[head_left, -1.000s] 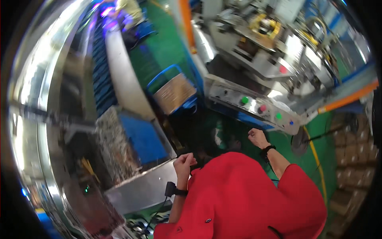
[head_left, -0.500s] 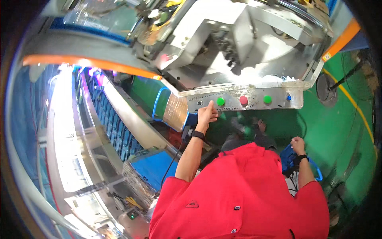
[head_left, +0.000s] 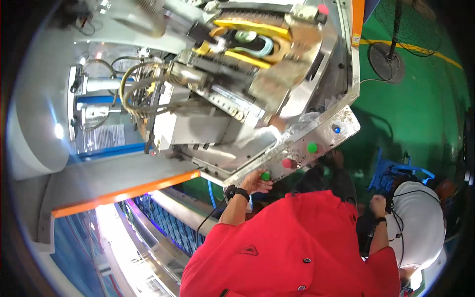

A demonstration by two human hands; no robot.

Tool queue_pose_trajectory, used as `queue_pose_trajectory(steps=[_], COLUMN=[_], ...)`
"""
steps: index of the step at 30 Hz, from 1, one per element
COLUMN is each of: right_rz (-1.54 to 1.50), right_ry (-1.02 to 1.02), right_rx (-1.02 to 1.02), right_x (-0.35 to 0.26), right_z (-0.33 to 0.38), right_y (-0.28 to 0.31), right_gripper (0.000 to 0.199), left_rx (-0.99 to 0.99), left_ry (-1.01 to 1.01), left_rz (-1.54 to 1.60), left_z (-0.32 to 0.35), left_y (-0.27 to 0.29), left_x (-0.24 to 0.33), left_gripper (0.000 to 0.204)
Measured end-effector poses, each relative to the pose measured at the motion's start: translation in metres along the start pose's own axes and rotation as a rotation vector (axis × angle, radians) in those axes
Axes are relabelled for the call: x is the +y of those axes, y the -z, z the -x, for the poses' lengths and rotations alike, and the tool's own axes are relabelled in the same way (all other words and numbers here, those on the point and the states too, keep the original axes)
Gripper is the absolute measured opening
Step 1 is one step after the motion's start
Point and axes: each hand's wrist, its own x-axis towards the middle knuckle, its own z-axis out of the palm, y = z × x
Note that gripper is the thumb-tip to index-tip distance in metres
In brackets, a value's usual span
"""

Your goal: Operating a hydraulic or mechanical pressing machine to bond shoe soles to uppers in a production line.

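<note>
My left hand (head_left: 256,182) is at the left end of a metal control panel (head_left: 324,139), its fingers loosely spread beside a green button (head_left: 265,176). Whether a fingertip presses that button, I cannot tell. Farther along the panel sit a red button (head_left: 287,163), a second green button (head_left: 312,147) and a blue button (head_left: 336,129). My right hand (head_left: 378,204) hangs low on the right with its fingers curled in, and nothing shows in it. Above the panel, a machine holds a dark and light-blue shoe-like piece (head_left: 257,45) between yellow-edged clamps (head_left: 250,58).
Hoses (head_left: 129,94) and metal cylinders fill the machine's left side. An orange-edged beam (head_left: 126,193) runs beneath, above a lit conveyor (head_left: 148,237). To my right are a person in white (head_left: 420,218) and a blue stool (head_left: 391,171). A fan base (head_left: 386,62) stands farther off.
The view has turned, bringing the clamps, hoses and the person in white into sight. My left hand has come up closer against the left green button. My right hand stays low and curled.
</note>
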Motion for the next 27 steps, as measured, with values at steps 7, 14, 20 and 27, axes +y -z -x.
queue_pose_trajectory(steps=[7, 14, 20, 27], right_rz=[-0.239, -0.322, -0.315, -0.184], right_ry=[-0.235, -0.26, -0.26, -0.217], right_rx=[-0.024, -0.016, -0.109, -0.195], right_x=[-0.008, -0.018, -0.017, -0.028], right_z=[0.062, 0.055, 0.025, -0.01], right_y=[-0.048, -0.051, -0.037, -0.023], right_gripper=[0.009, 0.021, 0.009, 0.011], left_rx=[-0.112, 0.035, 0.201, 0.207], left_ry=[0.109, 0.007, 0.02, -0.046], left_rz=[0.172, -0.025, -0.058, -0.112], left_z=[-0.026, -0.02, -0.007, -0.011], left_y=[0.015, -0.009, -0.009, -0.02], left_x=[0.0, 0.003, 0.003, 0.0], left_gripper=[0.052, 0.038, 0.044, 0.035])
